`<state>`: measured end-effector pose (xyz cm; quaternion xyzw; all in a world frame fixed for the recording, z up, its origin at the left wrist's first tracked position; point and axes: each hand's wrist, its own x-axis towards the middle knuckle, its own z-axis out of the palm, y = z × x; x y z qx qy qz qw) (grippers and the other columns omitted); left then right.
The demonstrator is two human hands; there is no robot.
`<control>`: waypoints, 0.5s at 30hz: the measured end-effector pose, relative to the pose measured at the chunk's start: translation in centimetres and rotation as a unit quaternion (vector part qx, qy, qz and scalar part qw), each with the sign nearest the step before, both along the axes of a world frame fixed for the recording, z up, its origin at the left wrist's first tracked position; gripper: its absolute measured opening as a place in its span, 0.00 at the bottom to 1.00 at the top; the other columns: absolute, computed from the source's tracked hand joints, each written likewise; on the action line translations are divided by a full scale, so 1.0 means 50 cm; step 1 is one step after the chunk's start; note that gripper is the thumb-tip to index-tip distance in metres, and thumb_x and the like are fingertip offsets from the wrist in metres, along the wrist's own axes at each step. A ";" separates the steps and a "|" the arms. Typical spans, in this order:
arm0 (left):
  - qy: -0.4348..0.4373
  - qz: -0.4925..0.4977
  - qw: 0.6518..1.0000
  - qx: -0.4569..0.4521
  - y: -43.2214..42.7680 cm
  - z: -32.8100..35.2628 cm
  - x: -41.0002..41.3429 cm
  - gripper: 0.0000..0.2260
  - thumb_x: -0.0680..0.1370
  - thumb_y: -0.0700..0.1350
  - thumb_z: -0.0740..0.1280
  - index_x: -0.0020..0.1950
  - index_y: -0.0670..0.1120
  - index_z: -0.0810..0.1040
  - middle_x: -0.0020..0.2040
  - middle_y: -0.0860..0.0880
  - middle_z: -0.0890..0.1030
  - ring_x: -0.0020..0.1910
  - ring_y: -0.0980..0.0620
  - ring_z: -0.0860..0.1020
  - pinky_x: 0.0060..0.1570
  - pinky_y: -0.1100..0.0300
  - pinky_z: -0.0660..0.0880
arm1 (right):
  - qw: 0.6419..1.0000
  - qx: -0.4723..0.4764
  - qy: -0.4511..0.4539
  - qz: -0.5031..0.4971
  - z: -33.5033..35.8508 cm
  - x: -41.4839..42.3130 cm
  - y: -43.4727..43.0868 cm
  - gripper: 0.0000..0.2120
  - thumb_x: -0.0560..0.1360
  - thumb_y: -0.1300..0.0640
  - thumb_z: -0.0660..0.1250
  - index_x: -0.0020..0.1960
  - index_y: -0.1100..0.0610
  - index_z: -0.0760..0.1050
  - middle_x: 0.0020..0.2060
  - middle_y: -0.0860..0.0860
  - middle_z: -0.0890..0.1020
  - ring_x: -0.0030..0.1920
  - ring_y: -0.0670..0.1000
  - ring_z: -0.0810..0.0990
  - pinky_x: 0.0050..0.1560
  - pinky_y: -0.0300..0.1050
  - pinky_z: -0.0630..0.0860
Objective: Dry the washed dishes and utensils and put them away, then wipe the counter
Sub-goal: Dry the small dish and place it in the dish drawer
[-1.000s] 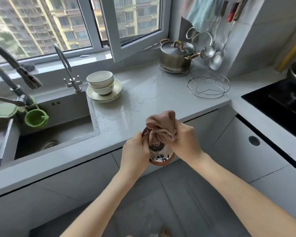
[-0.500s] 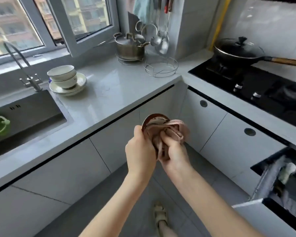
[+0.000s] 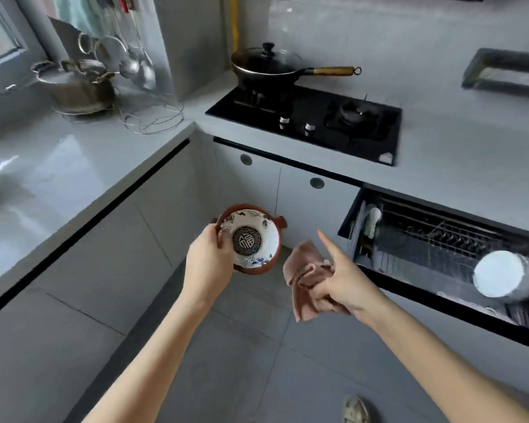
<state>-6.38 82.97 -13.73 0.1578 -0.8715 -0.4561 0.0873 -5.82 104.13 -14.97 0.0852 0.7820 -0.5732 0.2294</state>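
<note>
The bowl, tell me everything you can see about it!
The bowl looks ceramic: reddish-brown outside, white inside with blue drawings and a dark round emblem at the bottom. A small brown lug sticks out on its right rim. It is empty and tipped, its opening facing the camera, held above the floor. The left hand grips its left rim; the cloth in the right hand hangs apart.

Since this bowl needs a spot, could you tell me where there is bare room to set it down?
Drawer rack: free between the utensils at its left end and the white bowl. Counter: bare in front of the wire trivet. Crowded around the steel pot.
</note>
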 end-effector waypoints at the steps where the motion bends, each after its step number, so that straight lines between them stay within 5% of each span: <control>1: -0.008 -0.040 0.999 -0.001 0.049 -0.006 -0.005 0.09 0.80 0.45 0.57 0.45 0.43 0.73 0.39 0.50 0.76 0.44 0.42 0.78 0.44 0.46 0.78 | 1.000 -0.013 0.001 0.009 -0.001 -0.001 0.033 0.48 0.64 0.76 0.71 0.72 0.40 0.60 0.55 0.49 0.78 0.48 0.50 0.81 0.46 0.44 0.77; 3: -0.029 -0.117 0.993 -0.005 0.153 -0.020 -0.013 0.09 0.80 0.45 0.57 0.48 0.43 0.74 0.40 0.51 0.77 0.40 0.49 0.78 0.39 0.59 0.78 | 0.997 -0.078 0.004 0.020 0.001 0.005 0.104 0.34 0.63 0.74 0.75 0.63 0.51 0.73 0.50 0.52 0.83 0.49 0.51 0.80 0.50 0.43 0.76; 5: -0.051 -0.178 0.983 -0.019 0.258 -0.029 -0.023 0.09 0.80 0.45 0.57 0.48 0.42 0.74 0.39 0.51 0.77 0.37 0.51 0.76 0.29 0.68 0.71 | 0.989 -0.143 0.002 0.024 -0.003 0.017 0.192 0.24 0.62 0.72 0.76 0.53 0.54 0.76 0.42 0.63 0.80 0.40 0.58 0.76 0.39 0.46 0.71; 7: -0.062 -0.219 0.974 -0.013 0.359 -0.033 -0.038 0.10 0.80 0.45 0.57 0.49 0.41 0.74 0.40 0.49 0.79 0.41 0.48 0.77 0.34 0.60 0.72 | 0.982 -0.190 -0.009 0.006 -0.009 0.029 0.296 0.21 0.63 0.72 0.75 0.51 0.55 0.77 0.40 0.66 0.77 0.35 0.61 0.74 0.36 0.43 0.70; 10: -0.063 -0.270 0.961 -0.023 0.517 -0.038 -0.067 0.08 0.80 0.45 0.58 0.51 0.44 0.75 0.42 0.53 0.78 0.45 0.49 0.76 0.40 0.56 0.72 | 0.973 -0.222 -0.046 -0.033 -0.006 0.035 0.472 0.25 0.61 0.69 0.75 0.56 0.57 0.75 0.48 0.60 0.83 0.47 0.59 0.82 0.46 0.47 0.79; 13: -0.065 -0.311 0.947 -0.055 0.680 -0.053 -0.093 0.06 0.81 0.46 0.58 0.47 0.47 0.72 0.43 0.52 0.78 0.46 0.47 0.77 0.37 0.60 0.69 | 0.985 -0.130 -0.077 -0.079 0.003 0.028 0.630 0.21 0.67 0.53 0.77 0.56 0.51 0.75 0.43 0.50 0.86 0.43 0.50 0.85 0.44 0.43 0.81; 15: -0.090 -0.351 0.931 -0.052 0.783 -0.072 -0.110 0.06 0.81 0.47 0.58 0.50 0.48 0.73 0.45 0.51 0.79 0.46 0.49 0.79 0.34 0.64 0.71 | 0.995 0.067 -0.013 -0.079 -0.014 0.015 0.729 0.20 0.70 0.38 0.67 0.53 0.51 0.78 0.44 0.50 0.85 0.44 0.48 0.83 0.51 0.50 0.80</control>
